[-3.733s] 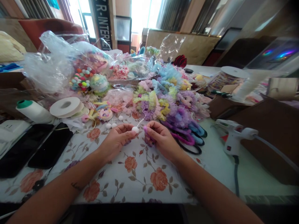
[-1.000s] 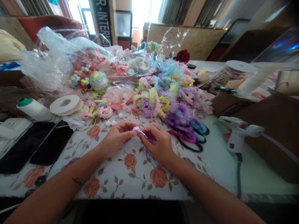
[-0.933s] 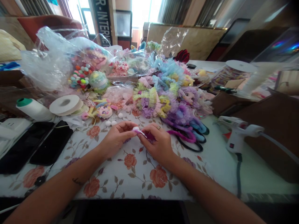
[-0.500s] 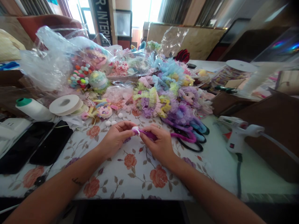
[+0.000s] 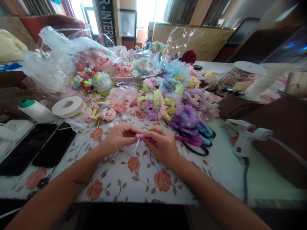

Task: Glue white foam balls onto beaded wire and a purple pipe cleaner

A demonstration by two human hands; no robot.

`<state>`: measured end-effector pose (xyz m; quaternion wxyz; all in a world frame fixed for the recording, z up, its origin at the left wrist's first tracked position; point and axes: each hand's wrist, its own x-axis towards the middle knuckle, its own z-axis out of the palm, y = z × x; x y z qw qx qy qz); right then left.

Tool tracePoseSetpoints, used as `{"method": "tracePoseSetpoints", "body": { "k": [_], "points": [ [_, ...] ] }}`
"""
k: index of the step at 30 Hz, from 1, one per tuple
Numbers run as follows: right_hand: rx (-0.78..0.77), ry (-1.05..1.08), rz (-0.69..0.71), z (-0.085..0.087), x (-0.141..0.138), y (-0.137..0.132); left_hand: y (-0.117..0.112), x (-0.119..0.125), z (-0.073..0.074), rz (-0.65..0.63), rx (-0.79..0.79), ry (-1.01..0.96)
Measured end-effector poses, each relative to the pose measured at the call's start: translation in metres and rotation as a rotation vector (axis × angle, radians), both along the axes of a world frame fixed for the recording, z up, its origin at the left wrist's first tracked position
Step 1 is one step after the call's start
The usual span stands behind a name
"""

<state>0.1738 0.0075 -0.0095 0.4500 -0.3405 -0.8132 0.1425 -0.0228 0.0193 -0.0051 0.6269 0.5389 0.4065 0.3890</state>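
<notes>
Over the flowered tablecloth (image 5: pixel 134 179) my two hands meet, fingertips close together. The fingers of my left hand (image 5: pixel 118 139) are closed in a pinch at a string of small white beads (image 5: pixel 137 145), whose loose end dangles below the fingertips. My right hand (image 5: pixel 164 147) grips a purple fuzzy strip (image 5: pixel 151 140) close to its tip, where the beads meet it. How the beads are joined to the strip is hidden by my fingers. Behind the right hand, a purple fuzzy loop (image 5: pixel 192 140) lies beside black and blue bands.
Ruffled pastel fabric pieces (image 5: pixel 154 103), a doll head (image 5: pixel 194 98) and clear plastic bags (image 5: pixel 48 60) crowd the back. A white glue gun (image 5: pixel 242 134) stands at right. At left are a ribbon spool (image 5: pixel 67 106), a thread cone (image 5: pixel 35 110) and two dark phones (image 5: pixel 54 145).
The white bead string, bunched at my fingertips before, now hangs down from them. My left fingers have shifted slightly and my right hand has turned a little.
</notes>
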Motion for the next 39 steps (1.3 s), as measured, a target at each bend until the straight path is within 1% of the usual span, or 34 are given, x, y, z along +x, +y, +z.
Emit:
{"method": "tracePoseSetpoints", "body": {
  "k": [3, 7, 9, 14, 19, 23, 28, 33, 36, 39],
  "points": [
    [-0.024, -0.022, -0.003, -0.0025, 0.001, 0.0021, 0.0037, -0.0039, -0.002, -0.049, 0.011, 0.014],
    [-0.137, -0.001, -0.043, -0.0052, 0.0008, 0.0038, 0.0058, -0.0066, -0.0043, -0.052, -0.001, 0.04],
    [-0.16, 0.005, -0.042, -0.0061, 0.0006, 0.004, 0.0056, -0.0065, -0.0038, -0.058, 0.011, 0.032],
    [-0.106, 0.025, -0.024, -0.0073, 0.0006, 0.0042, 0.0044, -0.0057, -0.0012, -0.095, 0.085, 0.028],
    [-0.046, 0.032, 0.004, -0.0074, 0.0006, 0.004, 0.0039, -0.0059, -0.0014, -0.073, -0.01, 0.002],
    [-0.025, 0.032, 0.023, -0.0072, 0.0005, 0.0036, 0.0035, -0.0067, -0.0016, -0.062, -0.024, 0.007],
    [-0.021, 0.012, -0.021, -0.0062, 0.0001, 0.0028, 0.0032, -0.0069, 0.0003, -0.059, 0.01, 0.012],
    [-0.01, 0.009, -0.008, -0.0034, -0.0003, 0.0025, 0.001, -0.0044, 0.0021, -0.006, 0.037, 0.0],
    [-0.009, 0.013, -0.023, -0.0025, -0.0008, 0.0018, -0.0006, -0.0022, 0.0007, 0.034, 0.034, -0.014],
    [-0.022, 0.004, -0.066, -0.0033, -0.0017, 0.0005, -0.0021, -0.0004, -0.0025, 0.04, 0.031, -0.005]
  ]
}}
